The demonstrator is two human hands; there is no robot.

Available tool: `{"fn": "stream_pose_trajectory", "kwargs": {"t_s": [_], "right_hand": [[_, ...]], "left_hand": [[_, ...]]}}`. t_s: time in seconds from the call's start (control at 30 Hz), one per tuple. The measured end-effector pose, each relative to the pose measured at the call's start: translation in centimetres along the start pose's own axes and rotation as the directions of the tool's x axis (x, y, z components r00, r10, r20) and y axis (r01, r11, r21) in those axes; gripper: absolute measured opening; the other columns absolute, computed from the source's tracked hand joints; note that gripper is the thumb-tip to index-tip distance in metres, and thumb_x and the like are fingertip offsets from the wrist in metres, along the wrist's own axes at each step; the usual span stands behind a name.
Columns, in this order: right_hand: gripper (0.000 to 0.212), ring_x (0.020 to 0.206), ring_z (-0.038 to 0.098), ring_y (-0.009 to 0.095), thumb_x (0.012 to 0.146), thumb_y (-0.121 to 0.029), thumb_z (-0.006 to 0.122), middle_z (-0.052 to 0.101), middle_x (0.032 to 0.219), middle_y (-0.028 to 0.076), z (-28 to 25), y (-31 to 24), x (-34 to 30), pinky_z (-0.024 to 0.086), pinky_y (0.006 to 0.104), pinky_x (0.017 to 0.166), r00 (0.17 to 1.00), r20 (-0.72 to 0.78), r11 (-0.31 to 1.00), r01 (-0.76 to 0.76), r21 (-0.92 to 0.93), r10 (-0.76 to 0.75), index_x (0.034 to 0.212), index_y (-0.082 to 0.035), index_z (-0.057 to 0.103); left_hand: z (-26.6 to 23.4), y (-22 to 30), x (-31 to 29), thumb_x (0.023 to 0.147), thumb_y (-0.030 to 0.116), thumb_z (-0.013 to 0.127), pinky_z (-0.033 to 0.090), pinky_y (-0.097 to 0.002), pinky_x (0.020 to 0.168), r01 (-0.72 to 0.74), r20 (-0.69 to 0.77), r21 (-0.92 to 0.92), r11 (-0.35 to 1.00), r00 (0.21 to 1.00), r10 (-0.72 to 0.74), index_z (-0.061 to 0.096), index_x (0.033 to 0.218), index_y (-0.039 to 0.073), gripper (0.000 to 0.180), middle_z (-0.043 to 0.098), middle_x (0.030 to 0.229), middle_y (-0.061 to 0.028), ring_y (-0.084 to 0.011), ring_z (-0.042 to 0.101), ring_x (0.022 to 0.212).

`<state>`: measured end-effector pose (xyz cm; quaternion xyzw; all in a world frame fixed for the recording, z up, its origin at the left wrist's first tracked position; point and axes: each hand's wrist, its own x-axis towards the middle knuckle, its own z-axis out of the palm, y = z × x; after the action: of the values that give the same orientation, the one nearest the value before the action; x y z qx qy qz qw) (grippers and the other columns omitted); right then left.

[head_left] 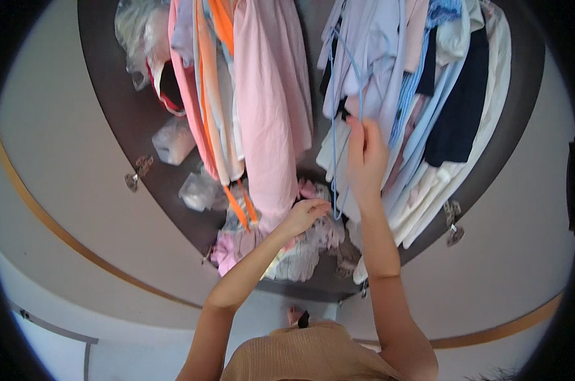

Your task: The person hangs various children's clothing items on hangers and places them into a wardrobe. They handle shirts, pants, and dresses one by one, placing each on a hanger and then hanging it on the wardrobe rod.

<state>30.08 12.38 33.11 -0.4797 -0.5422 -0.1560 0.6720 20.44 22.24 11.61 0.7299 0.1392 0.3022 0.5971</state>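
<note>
A thin light-blue clothes hanger (333, 152) stands on end in front of the open wardrobe, with no garment that I can make out on it. My right hand (369, 152) pinches one side of it about halfway up. Lower down, my left hand (308, 214) reaches toward the hanger's bottom end; its fingers are loosely bent, and the tips come close to the hanger without visibly holding it. Behind the hanger hang pale lavender clothes (379, 57). Just left of it drops a long pink garment (268, 108), its lower end by my left wrist.
More garments hang at the right, among them a dark navy one (459, 108). Folded clothes (297, 263) are heaped on the wardrobe floor. Clear plastic bags (173, 141) lie at the left side. Both wardrobe doors (52, 159) stand swung out, with metal hinges (452, 222).
</note>
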Motion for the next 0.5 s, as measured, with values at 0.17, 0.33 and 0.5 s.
{"fn": "stream_pose_trajectory", "kwargs": {"t_s": [0.17, 0.33, 0.5], "right_hand": [[0.025, 0.06, 0.046, 0.006, 0.099, -0.009, 0.052, 0.047, 0.069, -0.002, -1.6, 2.1, -15.8, 0.037, 0.0202, 0.055, 0.907, 0.081, 0.811, -0.407, 0.42, 0.414, 0.124, -0.005, 0.057], [0.028, 0.059, 0.034, 0.006, 0.101, -0.01, 0.046, 0.039, 0.069, -0.004, -6.5, 6.0, -26.4, 0.03, 0.0216, 0.054, 0.699, 0.291, 0.727, -0.687, 0.021, 0.653, 0.125, -0.001, 0.059], [0.03, 0.063, 0.044, 0.016, 0.098, -0.005, 0.049, 0.045, 0.068, 0.005, -7.8, 12.7, -35.0, 0.037, 0.0293, 0.059, 0.65, 0.45, 0.791, -0.5, -0.353, 0.612, 0.125, -0.004, 0.06]], "left_hand": [[0.8, -7.2, -11.6, 0.097, 0.011, 0.054, 0.05, -0.0273, 0.085, 0.194, -0.066, -0.07, 0.979, 0.978, -0.198, 0.063, 0.114, -0.006, 0.025, 0.069, 0.101, -0.008, -0.0158, 0.064, 0.093], [3.2, -10.3, -20.9, 0.1, 0.024, 0.053, 0.048, -0.0285, 0.084, 0.409, -0.127, -0.275, 0.87, 0.882, -0.454, 0.063, 0.119, 0.003, 0.03, 0.068, 0.105, -0.0059, -0.014, 0.063, 0.095], [8.2, -13.9, -26.3, 0.099, 0.025, 0.05, 0.048, -0.0289, 0.083, 0.47, -0.175, -0.45, 0.759, 0.787, -0.592, 0.063, 0.12, 0.006, 0.031, 0.069, 0.106, -0.0058, -0.0147, 0.064, 0.096]]}}
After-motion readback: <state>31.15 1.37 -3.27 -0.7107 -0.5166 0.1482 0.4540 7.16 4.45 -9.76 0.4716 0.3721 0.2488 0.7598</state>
